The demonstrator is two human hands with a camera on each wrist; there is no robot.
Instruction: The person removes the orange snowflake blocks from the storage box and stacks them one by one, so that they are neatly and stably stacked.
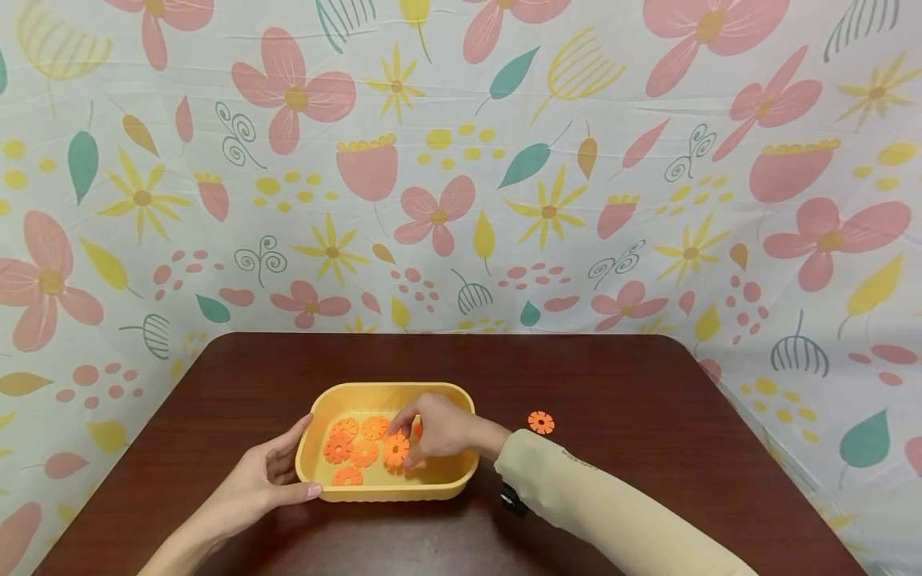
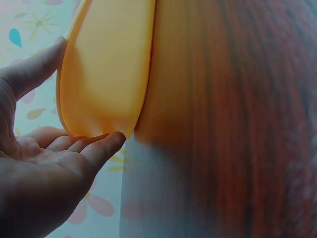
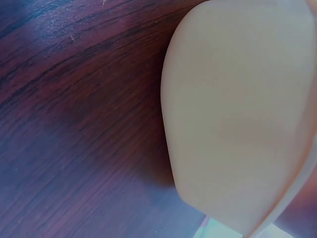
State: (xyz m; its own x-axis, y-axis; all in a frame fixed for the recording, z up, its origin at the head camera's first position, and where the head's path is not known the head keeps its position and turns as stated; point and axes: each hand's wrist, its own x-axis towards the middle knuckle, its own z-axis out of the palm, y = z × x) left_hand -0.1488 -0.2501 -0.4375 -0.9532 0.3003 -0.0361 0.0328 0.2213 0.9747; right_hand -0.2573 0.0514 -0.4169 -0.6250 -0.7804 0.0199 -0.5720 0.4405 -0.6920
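Observation:
A yellow plastic basin (image 1: 392, 493) with rounded corners stands on the table, several orange notched discs (image 1: 338, 448) lying in its left half. My left hand (image 1: 252, 484) grips the basin's left end, thumb at the front corner and fingers farther back; the left wrist view shows this hand (image 2: 54, 153) against the basin wall (image 2: 109, 64). Inside the basin, my right hand (image 1: 441, 426) pinches an orange notched disc (image 1: 396, 451) between thumb and fingers. From the right wrist, the basin's outer wall (image 3: 237, 109) hides that hand.
One more orange disc (image 1: 541, 422) lies on the dark wooden table (image 1: 612, 384), right of the basin and beyond the right sleeve (image 1: 576, 488). A flower-patterned cloth (image 1: 461, 240) hangs behind the table and along both sides.

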